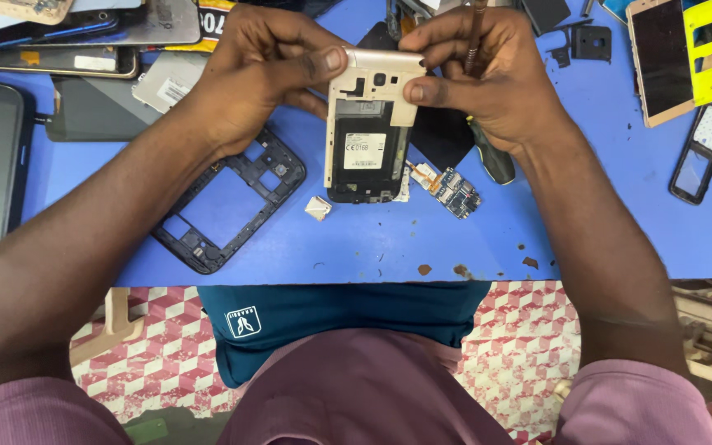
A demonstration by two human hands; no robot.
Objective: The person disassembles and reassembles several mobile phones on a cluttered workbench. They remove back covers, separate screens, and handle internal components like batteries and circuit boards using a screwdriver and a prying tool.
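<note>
While both hands are pinching the top corners of the opened phone (367,132), we're holding it upright just above the blue table (372,239), back side facing us. Left hand (261,70) is clamped on the phone's upper-left corner w/ thumb across the gold frame; right hand (480,74) is clamped on the upper-right corner and is also tucking a screwdriver (488,156) under its fingers. To do this well, we're judging it best to keep thumb pressure even and pry slowly, so the thin frame isn't bending. Left of the phone a black mid-frame (228,202) is lying flat; just right of its lower end a small circuit board (455,191) is sitting close. Below the phone the table is giving room before its near edge.
</note>
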